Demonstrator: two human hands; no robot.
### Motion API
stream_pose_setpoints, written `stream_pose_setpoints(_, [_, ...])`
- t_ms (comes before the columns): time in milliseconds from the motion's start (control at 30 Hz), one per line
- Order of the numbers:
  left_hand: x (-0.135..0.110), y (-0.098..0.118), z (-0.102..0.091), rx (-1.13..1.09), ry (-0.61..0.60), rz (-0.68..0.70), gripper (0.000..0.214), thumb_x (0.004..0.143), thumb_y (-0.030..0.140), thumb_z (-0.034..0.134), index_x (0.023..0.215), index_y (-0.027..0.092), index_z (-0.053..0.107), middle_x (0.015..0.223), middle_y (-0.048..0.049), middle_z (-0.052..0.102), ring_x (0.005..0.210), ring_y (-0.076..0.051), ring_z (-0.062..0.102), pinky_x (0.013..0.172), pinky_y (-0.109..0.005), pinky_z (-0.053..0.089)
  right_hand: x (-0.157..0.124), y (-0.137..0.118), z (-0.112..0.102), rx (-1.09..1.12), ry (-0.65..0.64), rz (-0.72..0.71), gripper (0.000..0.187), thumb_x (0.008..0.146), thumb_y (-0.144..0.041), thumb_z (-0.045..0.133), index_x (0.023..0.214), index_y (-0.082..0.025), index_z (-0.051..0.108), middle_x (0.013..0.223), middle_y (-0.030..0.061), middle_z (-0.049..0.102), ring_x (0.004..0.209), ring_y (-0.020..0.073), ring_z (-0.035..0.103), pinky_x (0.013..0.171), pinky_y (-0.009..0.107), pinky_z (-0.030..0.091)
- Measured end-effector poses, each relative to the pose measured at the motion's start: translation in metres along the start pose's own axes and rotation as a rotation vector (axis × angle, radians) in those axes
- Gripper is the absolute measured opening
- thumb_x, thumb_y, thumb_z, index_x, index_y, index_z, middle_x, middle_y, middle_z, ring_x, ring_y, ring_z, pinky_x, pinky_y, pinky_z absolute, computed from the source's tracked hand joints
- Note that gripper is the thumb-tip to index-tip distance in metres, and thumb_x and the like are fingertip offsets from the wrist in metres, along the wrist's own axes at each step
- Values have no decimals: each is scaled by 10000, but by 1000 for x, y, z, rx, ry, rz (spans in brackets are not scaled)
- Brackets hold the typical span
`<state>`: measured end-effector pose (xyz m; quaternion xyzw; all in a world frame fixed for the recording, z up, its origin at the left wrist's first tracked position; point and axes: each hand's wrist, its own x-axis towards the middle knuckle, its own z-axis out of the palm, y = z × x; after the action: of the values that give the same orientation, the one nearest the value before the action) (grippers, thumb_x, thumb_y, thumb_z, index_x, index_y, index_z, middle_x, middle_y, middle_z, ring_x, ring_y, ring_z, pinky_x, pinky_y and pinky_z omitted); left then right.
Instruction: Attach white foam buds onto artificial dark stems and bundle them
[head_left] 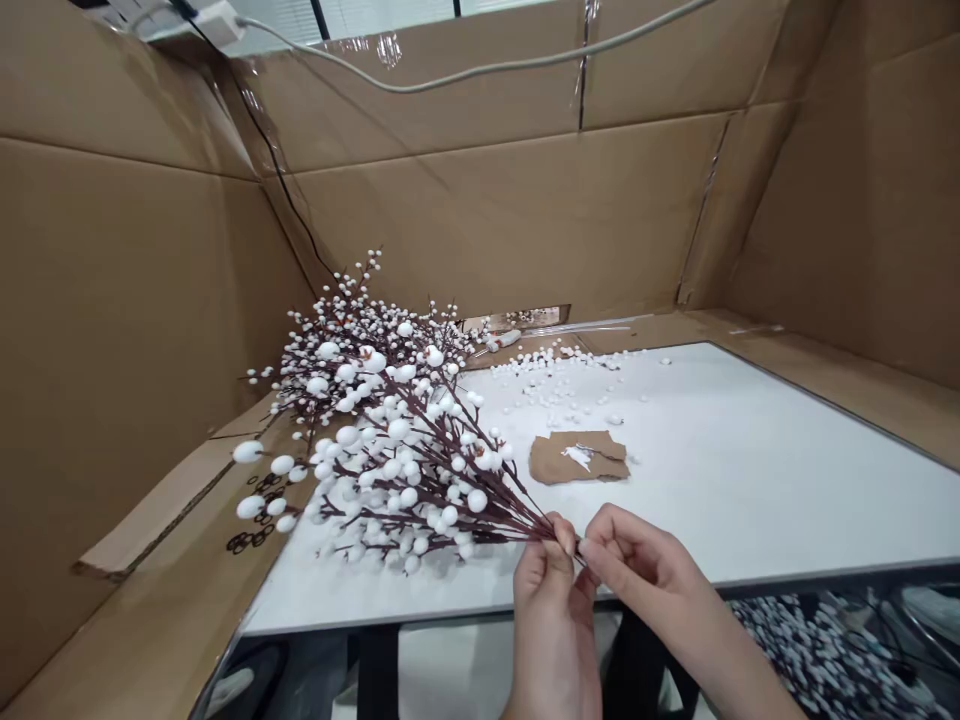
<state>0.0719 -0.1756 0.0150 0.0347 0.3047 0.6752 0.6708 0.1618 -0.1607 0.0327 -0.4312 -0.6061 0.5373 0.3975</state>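
Note:
My left hand (551,590) is closed around the thin brown stems of a bunch of artificial white berry branches (420,460). The bunch lies tilted to the left, its berry heads spread over the near left of the white board (750,450). Beside it my right hand (649,565) pinches at the stem ends, thumb and fingertips pressed together. Something dark shows at its fingertips, too small to tell apart from the stems. Behind the held bunch lies a larger heap of berry branches (330,345). A torn piece of cardboard (547,462) with a white smear lies beyond my hands.
Loose white berries (555,362) are scattered at the board's back edge, near a white-handled tool (506,340). Small dark rings (251,535) lie on the cardboard at left. Cardboard walls (487,220) enclose the board. More berry branches (832,650) sit below the front edge at right.

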Motion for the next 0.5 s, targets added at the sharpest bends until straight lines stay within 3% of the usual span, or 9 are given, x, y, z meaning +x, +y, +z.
stream_pose_setpoints(100, [1, -1, 1, -8, 90, -18, 367, 400, 317, 836, 605, 174, 568, 796, 3, 577, 766, -134, 560, 683, -230, 467, 0, 3, 4, -164, 36, -43, 299, 814, -448, 461, 653, -197, 431, 560, -66, 295, 515, 88, 303, 465, 200, 250])
stream_pose_setpoints(300, [2, -4, 0, 13, 20, 20, 350, 462, 330, 808, 605, 176, 528, 624, 42, 512, 586, -89, 515, 574, -197, 439, -8, 7, 11, -529, 138, -308, 263, 885, -325, 358, 705, -200, 501, 589, -30, 509, 497, 92, 456, 458, 185, 337])
stream_pose_setpoints(500, [0, -4, 4, -31, 51, -26, 422, 386, 334, 833, 613, 178, 513, 533, 72, 473, 490, -52, 459, 512, -161, 392, -17, 13, 15, -1069, 492, -710, 223, 861, -265, 425, 749, -184, 600, 550, 10, 620, 435, 114, 518, 477, 232, 332])
